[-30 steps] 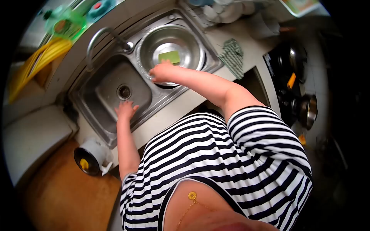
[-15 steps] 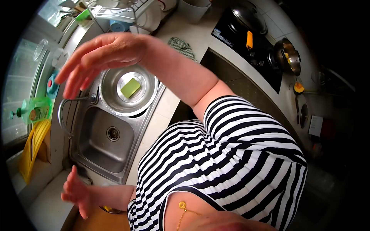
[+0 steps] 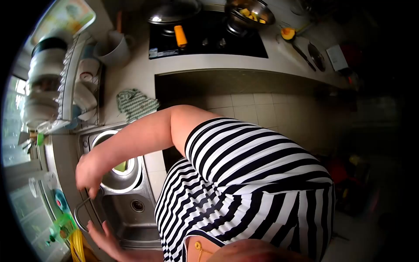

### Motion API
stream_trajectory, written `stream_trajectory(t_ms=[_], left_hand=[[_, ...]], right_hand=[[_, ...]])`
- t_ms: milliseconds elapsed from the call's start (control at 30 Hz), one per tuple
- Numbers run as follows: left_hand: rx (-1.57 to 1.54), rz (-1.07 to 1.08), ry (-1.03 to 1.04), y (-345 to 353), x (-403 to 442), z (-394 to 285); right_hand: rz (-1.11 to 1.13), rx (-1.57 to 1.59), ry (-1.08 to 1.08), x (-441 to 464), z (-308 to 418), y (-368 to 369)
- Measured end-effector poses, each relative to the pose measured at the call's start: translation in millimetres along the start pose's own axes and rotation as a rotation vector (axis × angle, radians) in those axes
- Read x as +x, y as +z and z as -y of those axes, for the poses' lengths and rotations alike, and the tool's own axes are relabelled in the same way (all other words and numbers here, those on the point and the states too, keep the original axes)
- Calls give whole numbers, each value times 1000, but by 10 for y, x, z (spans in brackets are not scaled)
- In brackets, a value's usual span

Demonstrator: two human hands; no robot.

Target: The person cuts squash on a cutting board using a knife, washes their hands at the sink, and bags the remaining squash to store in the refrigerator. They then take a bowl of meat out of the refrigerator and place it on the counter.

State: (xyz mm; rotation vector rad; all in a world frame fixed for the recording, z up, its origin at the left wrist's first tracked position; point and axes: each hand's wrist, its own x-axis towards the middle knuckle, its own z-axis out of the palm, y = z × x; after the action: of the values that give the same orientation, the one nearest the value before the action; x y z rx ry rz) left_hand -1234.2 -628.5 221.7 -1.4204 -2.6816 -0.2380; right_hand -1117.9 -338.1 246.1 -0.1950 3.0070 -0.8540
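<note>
My right hand (image 3: 89, 174) hangs palm-down by the base of the curved tap (image 3: 77, 214), its fingers bent downward and partly blurred. Whether it touches the tap cannot be made out. Below the tap's spout, my left hand (image 3: 104, 239) is held out with thumb and fingers apart, holding nothing. Between the hands and my striped shirt is the steel sink (image 3: 115, 212), with its drain showing. A round metal bowl (image 3: 136, 179) sits in the other sink compartment. A green sponge (image 3: 121, 167) inside it is mostly hidden behind my right forearm.
A dish rack (image 3: 65, 96) with bowls stands beyond the sink. A patterned cloth (image 3: 136, 104) lies on the counter. The black stove (image 3: 205, 37) carries a lidded pan (image 3: 174, 12) and a pot (image 3: 262, 11) with yellow pieces. A green bottle (image 3: 64, 225) stands by the window.
The view has swung toward the stove and dish rack. My right hand has lowered from above the bowl to the tap's base. My left hand has moved in near the spout.
</note>
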Motion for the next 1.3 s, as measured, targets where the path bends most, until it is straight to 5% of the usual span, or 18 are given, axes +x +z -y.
stream_trajectory(t_ms=[33,100,133,200,233,267,300,367,400,467,533,567,600,700,833,867,900,1300], left_hand=[[-190,-80,-3,-333,81,-34],[-540,-340,177,-1114,3,-995],[-628,-363,171,-1056,21,-1013],[-805,-276,52,-479,117,-880],[-908,-139,-77,19,211,-705],[-1011,6,-218,534,276,-543],[-1085,140,-330,1013,313,-327],[-408,293,-352,1542,-12,-1076],[-412,297,-322,1809,-159,-1309],[-275,558,-138,2376,-277,-1794],[-161,780,86,2789,-245,-2388],[-137,864,180,2907,-233,-2790],[-116,937,272,2998,-206,-3208],[-94,1016,479,3154,-137,-4342],[-83,1040,673,3202,-11,-5618],[-77,1042,712,3206,40,-5874],[-64,1047,756,3223,46,-6123],[150,1070,1424,3451,337,-9290]], right_hand=[[-148,179,-236,-64,188,-200],[-103,742,-577,-1050,486,-837],[-125,729,-570,-1246,388,-838],[248,1320,-445,-1677,-35,-507],[268,1564,-139,-1683,-511,-83],[142,1191,60,-2113,-875,102],[160,241,221,-2708,-1189,354],[351,-389,571,-4054,-1440,800],[268,-68,484,-4678,-1643,1134],[142,81,903,-5973,-1476,1602],[381,-72,1190,-7097,-1116,2040],[583,22,1395,-7711,-1397,2923],[571,166,1548,-7878,-739,2371],[256,449,1757,-8746,-90,3113],[-145,454,1817,-9233,382,4653],[-58,357,1696,-9343,282,5464],[-150,597,1905,-9145,592,5109],[-1147,1203,2393,-8832,1263,4654]])
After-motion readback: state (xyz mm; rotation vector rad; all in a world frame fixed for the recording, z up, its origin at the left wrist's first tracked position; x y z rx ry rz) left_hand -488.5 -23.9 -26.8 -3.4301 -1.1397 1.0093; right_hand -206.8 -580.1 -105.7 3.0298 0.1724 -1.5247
